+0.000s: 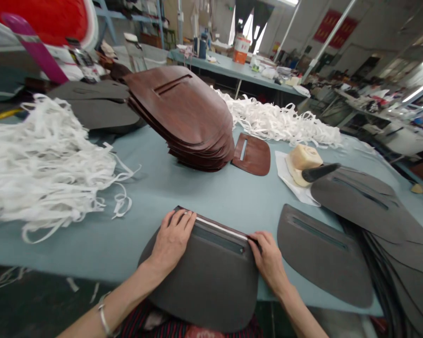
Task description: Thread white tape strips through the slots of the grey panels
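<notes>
A dark grey leather-like panel (204,281) with a long slot lies before me, its lower part reaching over the table's front edge. Along its top edge runs a narrow white tape strip (222,227). My left hand (172,239) rests on the top left corner, fingers lying flat over the strip and the edge, its thumb hidden. At the top right corner my right hand (268,256) is closed, with thumb and fingers pinching the panel's edge at the strip's end. A small metal piece (242,250) shows at the slot's right end.
White tape strips (49,164) heap at the left, with another white heap (285,119) behind. Brown panels (186,108) stand stacked at the centre. A yellowish block (305,157) sits beside a dark handle (320,172). At the right are a grey panel (320,253) and a grey stack (402,234).
</notes>
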A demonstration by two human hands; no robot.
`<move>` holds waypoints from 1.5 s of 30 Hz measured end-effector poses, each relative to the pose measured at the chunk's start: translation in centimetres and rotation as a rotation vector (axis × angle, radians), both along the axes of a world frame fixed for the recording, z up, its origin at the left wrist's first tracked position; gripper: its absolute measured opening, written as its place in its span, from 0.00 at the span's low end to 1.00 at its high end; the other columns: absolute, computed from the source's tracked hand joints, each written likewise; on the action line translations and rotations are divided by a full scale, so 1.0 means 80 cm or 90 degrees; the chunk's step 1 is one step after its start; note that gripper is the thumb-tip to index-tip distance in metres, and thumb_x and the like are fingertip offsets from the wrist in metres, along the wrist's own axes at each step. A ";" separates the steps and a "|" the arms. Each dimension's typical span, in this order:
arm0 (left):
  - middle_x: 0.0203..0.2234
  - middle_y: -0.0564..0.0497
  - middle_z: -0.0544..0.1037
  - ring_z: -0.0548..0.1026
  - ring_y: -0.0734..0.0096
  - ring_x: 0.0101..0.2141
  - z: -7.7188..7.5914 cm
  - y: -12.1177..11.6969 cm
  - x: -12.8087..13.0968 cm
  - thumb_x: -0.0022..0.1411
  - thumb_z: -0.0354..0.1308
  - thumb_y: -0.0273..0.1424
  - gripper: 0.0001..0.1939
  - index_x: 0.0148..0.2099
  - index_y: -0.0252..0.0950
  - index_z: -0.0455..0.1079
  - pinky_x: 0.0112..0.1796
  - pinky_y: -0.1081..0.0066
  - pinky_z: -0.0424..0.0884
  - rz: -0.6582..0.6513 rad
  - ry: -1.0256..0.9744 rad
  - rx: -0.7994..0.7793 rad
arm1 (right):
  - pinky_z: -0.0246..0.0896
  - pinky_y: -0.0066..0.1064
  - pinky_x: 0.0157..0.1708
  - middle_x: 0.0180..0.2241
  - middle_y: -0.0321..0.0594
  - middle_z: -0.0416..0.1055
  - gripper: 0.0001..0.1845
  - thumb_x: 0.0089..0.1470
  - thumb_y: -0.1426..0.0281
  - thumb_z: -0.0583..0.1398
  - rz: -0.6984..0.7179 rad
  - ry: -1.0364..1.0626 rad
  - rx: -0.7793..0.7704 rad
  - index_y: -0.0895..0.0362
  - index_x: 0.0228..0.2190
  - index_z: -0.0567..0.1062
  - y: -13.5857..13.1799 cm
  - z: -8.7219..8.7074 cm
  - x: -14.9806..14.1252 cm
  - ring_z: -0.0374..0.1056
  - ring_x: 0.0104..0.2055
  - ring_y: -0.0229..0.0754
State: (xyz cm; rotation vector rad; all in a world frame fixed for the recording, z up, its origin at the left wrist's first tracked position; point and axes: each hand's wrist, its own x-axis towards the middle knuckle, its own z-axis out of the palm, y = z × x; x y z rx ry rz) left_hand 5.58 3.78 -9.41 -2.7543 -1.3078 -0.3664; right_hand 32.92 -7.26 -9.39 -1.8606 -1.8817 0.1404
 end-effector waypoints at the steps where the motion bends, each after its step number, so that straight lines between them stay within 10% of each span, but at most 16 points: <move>1: 0.50 0.44 0.73 0.65 0.55 0.53 -0.002 0.003 -0.001 0.63 0.43 0.20 0.22 0.58 0.34 0.63 0.54 0.54 0.58 -0.003 -0.007 0.001 | 0.63 0.38 0.42 0.37 0.43 0.68 0.07 0.59 0.74 0.54 -0.008 0.028 -0.012 0.56 0.38 0.71 0.002 0.003 0.003 0.64 0.41 0.44; 10: 0.52 0.46 0.72 0.60 0.54 0.58 0.000 0.086 -0.029 0.59 0.42 0.17 0.27 0.57 0.40 0.64 0.52 0.50 0.58 -0.111 -0.077 0.009 | 0.62 0.35 0.40 0.32 0.39 0.72 0.05 0.54 0.72 0.58 0.000 0.254 -0.115 0.55 0.33 0.75 0.019 0.019 -0.039 0.66 0.37 0.41; 21: 0.45 0.45 0.73 0.68 0.65 0.49 0.013 -0.050 0.014 0.63 0.47 0.22 0.15 0.49 0.36 0.67 0.50 0.59 0.65 -0.220 -0.232 -0.220 | 0.55 0.26 0.23 0.37 0.44 0.74 0.13 0.54 0.64 0.56 -0.048 0.714 -0.285 0.57 0.40 0.68 0.016 0.011 -0.074 0.61 0.24 0.32; 31: 0.50 0.44 0.71 0.64 0.62 0.55 0.003 -0.051 -0.002 0.64 0.48 0.24 0.16 0.53 0.36 0.65 0.56 0.55 0.63 -0.251 -0.206 -0.197 | 0.60 0.39 0.45 0.43 0.46 0.73 0.18 0.57 0.75 0.49 0.191 0.264 -0.175 0.55 0.47 0.69 -0.005 0.017 -0.093 0.67 0.43 0.44; 38: 0.50 0.45 0.70 0.64 0.63 0.56 0.009 -0.054 0.000 0.64 0.48 0.25 0.18 0.56 0.37 0.63 0.56 0.55 0.63 -0.243 -0.173 -0.189 | 0.66 0.32 0.38 0.38 0.42 0.74 0.12 0.62 0.70 0.48 0.023 0.490 -0.218 0.55 0.46 0.65 -0.006 0.009 -0.081 0.69 0.34 0.37; 45: 0.51 0.44 0.68 0.63 0.59 0.56 0.011 -0.058 0.005 0.62 0.48 0.23 0.21 0.56 0.40 0.63 0.55 0.52 0.63 -0.231 -0.140 -0.186 | 0.63 0.37 0.44 0.40 0.43 0.70 0.14 0.58 0.73 0.53 0.128 0.235 -0.144 0.54 0.46 0.67 -0.015 0.017 -0.089 0.66 0.43 0.43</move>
